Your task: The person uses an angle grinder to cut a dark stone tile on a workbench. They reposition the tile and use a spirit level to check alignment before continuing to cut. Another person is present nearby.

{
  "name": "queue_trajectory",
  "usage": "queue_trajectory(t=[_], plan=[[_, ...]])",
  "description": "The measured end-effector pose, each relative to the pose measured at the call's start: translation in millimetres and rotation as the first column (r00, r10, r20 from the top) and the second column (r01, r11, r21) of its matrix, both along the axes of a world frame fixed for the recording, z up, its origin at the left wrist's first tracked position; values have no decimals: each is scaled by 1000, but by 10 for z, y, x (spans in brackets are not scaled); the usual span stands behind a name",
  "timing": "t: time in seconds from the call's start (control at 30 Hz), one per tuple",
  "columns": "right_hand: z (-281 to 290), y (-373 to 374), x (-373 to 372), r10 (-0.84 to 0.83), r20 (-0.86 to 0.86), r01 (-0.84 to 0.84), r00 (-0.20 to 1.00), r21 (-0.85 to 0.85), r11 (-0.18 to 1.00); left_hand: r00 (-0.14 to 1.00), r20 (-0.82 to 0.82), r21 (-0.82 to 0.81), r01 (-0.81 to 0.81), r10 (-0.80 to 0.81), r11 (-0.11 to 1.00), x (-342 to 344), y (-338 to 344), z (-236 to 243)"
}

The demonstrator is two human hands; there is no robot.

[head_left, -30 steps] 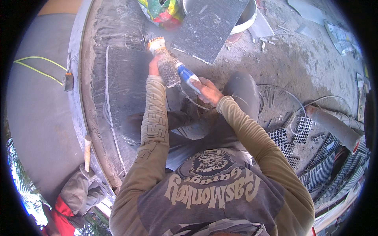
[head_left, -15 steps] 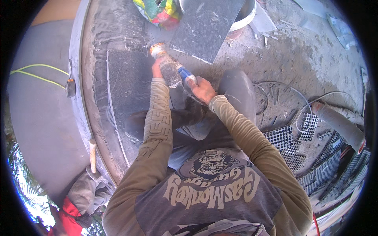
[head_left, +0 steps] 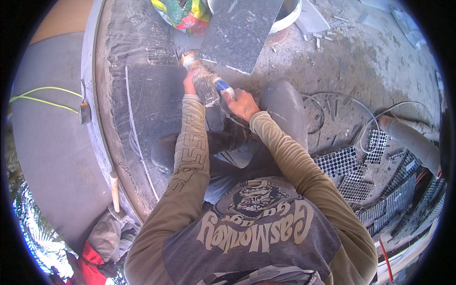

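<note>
A dusty hand-held tool (head_left: 207, 90) slants between my hands, with an orange-and-white far end, a grey ribbed middle and a blue-and-white grip. Dust hides its exact kind. My left hand (head_left: 190, 81) is closed round its side near the far end. Behind, to the right, my right hand (head_left: 244, 105) wraps the blue-and-white grip. The far end is low over the dusty ground, beside a dark stone slab (head_left: 154, 97) with a pale edge at my left. Whether it touches the slab cannot be made out. A second dark slab (head_left: 240, 33) lies just beyond the tool, tilted over a bucket.
The white bucket (head_left: 289, 21) and a colourful bag (head_left: 192, 16) stand at the far side. A pale ledge (head_left: 90, 95) runs along my left, with a trowel (head_left: 84, 111) and a wooden-handled tool (head_left: 114, 190). Perforated black panels (head_left: 335, 161), a hose and a pipe (head_left: 413, 142) lie right.
The view has shifted slightly, so the slabs, bucket and bag sit a little further left and up. Both hands keep their grip on the tool, nearly in the same place.
</note>
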State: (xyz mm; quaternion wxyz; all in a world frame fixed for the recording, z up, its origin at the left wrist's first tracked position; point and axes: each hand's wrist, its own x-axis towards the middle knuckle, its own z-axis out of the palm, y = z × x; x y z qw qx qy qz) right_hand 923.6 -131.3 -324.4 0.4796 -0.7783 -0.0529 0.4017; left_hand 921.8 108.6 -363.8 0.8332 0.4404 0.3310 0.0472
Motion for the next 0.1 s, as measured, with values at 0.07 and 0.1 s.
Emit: queue_trajectory(t=[0.07, 0.1], plan=[[-44, 19, -18, -12, -17, 12, 1000, -10, 1000, 993, -87, 18, -76, 77, 997, -18, 7, -36], [-78, 29, -5, -19, -65, 20, 998, 12, 1000, 997, -60, 12, -51, 52, 999, 0, 21, -61]])
